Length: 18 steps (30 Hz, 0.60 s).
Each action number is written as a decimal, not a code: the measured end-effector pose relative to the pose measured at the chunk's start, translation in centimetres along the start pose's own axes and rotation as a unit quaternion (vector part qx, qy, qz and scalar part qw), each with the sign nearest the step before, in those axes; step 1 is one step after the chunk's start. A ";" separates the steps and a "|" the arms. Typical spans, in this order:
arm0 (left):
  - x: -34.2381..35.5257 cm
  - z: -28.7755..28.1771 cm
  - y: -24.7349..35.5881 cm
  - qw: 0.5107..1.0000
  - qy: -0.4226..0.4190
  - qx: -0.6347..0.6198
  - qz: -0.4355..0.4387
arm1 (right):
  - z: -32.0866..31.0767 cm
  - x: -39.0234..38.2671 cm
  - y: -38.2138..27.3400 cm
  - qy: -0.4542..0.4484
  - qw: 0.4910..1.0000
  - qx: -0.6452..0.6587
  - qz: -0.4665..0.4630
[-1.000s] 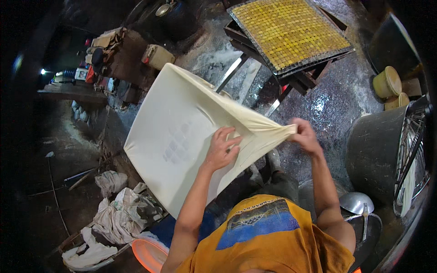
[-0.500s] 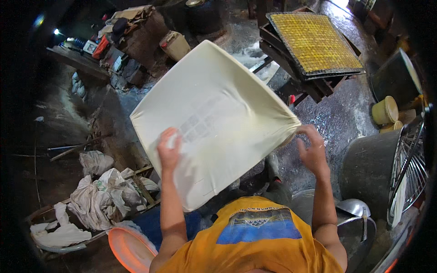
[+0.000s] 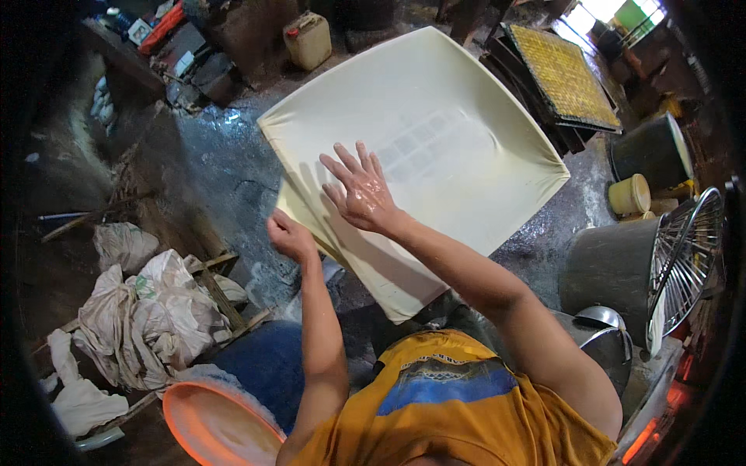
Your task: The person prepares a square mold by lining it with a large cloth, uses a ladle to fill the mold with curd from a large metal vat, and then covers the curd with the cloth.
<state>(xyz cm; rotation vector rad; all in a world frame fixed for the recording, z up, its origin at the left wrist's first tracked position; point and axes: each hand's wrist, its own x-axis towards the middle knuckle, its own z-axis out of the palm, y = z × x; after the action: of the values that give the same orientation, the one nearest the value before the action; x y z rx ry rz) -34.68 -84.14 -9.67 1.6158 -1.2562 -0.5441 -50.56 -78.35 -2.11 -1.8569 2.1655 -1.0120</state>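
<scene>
Right hand has shifted from the right corner of the cream cloth to above its left portion, fingers apart. Left hand is clamped on its left edge. Cloth spreads ahead of the orange shirt; I judge it light, soft, best held by the hem.

A curved line of small, dark lettering runs along the edge of a dark-and-blue printed picture on the front of the orange shirt, too small to make out. A pale sack on the left bears a faint greenish mark, too blurred to tell whether it is writing.
</scene>
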 end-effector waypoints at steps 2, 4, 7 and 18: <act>-0.3 -2.5 5.9 0.999 -0.013 -0.024 0.025 | 4.8 -2.4 3.5 -0.032 0.998 -0.046 -0.033; 0.1 -5.7 6.1 0.999 -0.041 0.019 0.004 | 6.2 -3.0 2.9 -0.109 0.989 -0.085 -0.055; -0.2 -7.6 3.6 0.976 -0.012 0.136 0.170 | 3.7 -2.0 2.1 -0.191 0.976 -0.098 -0.016; -13.2 -5.9 2.3 0.770 -0.414 -0.277 -0.399 | -14.6 -10.1 9.4 -0.345 0.920 -0.159 0.097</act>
<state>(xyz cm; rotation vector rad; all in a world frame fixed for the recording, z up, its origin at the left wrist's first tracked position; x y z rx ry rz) -35.83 -69.67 -7.92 1.3295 -0.7420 -2.1315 -63.13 -62.88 0.73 -1.6984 2.0584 0.0650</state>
